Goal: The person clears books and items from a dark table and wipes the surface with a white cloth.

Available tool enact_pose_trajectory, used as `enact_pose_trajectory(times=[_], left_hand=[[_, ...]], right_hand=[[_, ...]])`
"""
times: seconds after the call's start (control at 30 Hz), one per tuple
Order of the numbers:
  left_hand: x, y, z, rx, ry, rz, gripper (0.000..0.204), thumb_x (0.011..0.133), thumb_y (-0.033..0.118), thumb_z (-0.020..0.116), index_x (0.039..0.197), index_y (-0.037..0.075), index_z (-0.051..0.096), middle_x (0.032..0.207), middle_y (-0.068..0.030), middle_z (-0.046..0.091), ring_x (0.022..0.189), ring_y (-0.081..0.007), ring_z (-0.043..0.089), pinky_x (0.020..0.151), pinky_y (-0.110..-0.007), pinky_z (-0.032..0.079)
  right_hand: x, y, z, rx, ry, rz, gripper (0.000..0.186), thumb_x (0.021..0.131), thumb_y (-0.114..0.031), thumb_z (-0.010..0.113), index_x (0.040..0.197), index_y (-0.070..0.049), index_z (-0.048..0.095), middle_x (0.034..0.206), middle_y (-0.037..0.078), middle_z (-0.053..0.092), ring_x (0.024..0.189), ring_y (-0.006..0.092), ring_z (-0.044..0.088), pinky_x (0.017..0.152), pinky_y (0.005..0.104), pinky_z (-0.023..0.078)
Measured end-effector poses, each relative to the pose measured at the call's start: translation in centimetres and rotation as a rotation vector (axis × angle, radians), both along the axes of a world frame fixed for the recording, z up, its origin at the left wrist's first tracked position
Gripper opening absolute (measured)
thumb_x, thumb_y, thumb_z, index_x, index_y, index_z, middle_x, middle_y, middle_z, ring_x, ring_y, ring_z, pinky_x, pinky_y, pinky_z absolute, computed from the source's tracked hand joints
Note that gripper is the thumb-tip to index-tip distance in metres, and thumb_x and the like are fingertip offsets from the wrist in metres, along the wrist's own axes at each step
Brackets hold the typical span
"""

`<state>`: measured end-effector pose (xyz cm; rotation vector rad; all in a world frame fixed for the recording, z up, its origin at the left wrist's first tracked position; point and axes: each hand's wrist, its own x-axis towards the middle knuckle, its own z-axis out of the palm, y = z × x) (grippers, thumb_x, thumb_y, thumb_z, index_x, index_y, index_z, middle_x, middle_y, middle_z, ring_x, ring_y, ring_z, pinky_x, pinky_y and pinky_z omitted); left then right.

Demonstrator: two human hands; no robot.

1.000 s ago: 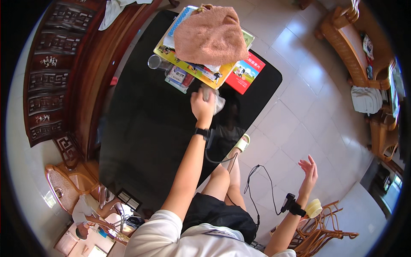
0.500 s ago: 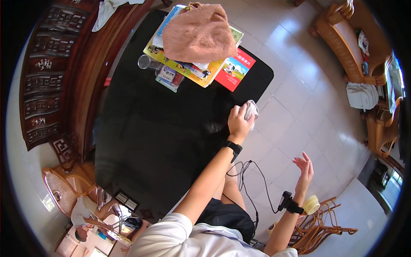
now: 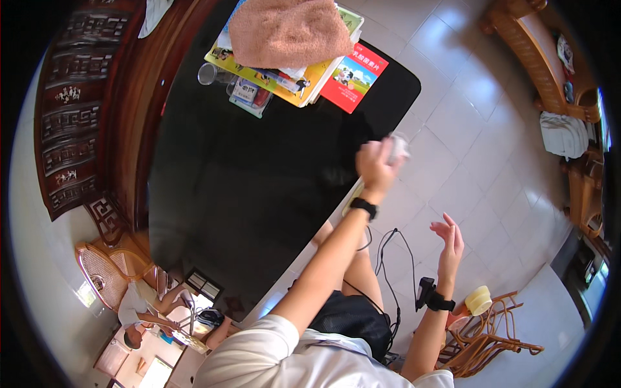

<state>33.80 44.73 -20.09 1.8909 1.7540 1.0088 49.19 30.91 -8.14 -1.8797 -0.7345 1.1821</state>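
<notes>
My left hand (image 3: 376, 160) is closed around a crumpled white cloth (image 3: 398, 145) and sits at the right edge of a glossy black table (image 3: 259, 194). A black watch is on that wrist. My right hand (image 3: 448, 238) is raised over the tiled floor with its fingers spread and nothing in it; a black device is strapped to its wrist. At the far end of the table lies a stack of colourful books (image 3: 294, 81) with a pink towel (image 3: 288, 31) on top.
A red booklet (image 3: 354, 77), a clear glass (image 3: 208, 73) and a small packet (image 3: 249, 96) lie by the stack. Carved dark wood furniture (image 3: 71, 110) runs along the left. A wooden bench (image 3: 550, 58) stands top right, a wooden chair (image 3: 495, 330) lower right. Cables trail on the floor.
My left hand with the white cloth has swept from beside the book stack across to the table's right edge. My right hand has stayed raised and open.
</notes>
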Motion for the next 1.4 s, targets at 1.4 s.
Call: enact_pose_trajectory(times=[1.4], left_hand=[[-36.5, -13.2, 12.2, -0.209, -0.498, 0.992, 0.023, 0.081, 0.007, 0.041, 0.096, 0.0, 0.058, 0.084, -0.0045, 0.058, 0.064, -0.0082, 0.047, 0.053, -0.019, 0.035]], right_hand=[[-9.5, 12.1, -9.0, 0.17, -0.968, 0.265, 0.032, 0.067, -0.01, 0.063, 0.098, -0.017, 0.061, 0.107, 0.014, 0.051, 0.092, 0.0325, 0.054, 0.074, 0.0358, 0.048]])
